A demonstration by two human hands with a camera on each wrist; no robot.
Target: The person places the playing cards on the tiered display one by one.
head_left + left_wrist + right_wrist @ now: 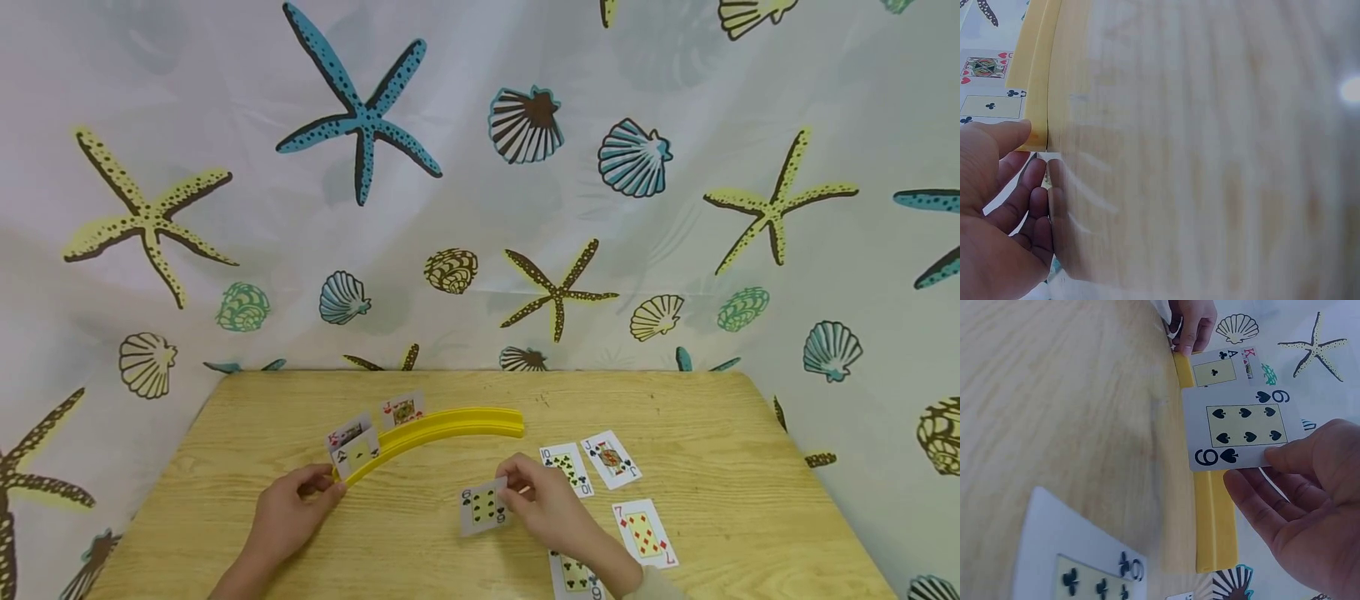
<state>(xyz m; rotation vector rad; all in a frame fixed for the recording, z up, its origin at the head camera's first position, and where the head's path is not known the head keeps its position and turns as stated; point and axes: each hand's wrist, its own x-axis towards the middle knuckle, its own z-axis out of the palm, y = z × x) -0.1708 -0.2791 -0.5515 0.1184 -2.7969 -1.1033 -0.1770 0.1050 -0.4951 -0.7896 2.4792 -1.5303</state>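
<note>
From where I stood, the left hand (296,508) was at the near left end of the yellow rack (450,423), pinching it, thumb on one side and the other fingers curled round the end. Standing at that same end of the rack were a red king (348,429) and, in front of it, the ace of clubs (357,452), which overlapped it. Farther right along the rack stood the jack of hearts (403,410). The six of spades (483,507) was on the near side of the rack, short of its right end and apart from it. The right hand (547,508) had its thumb and fingers clamped on that card's right edge, thumb on the face. Past the rack's right end, on its near side, a black ten (567,469) lay on the table (405,542). A club card (573,577) was well nearer than the rack, partly under the right forearm, and I couldn't tell its number. Farther right of the rack lay a black jack (611,459), then the seven of diamonds (645,533), nearer me.
</note>
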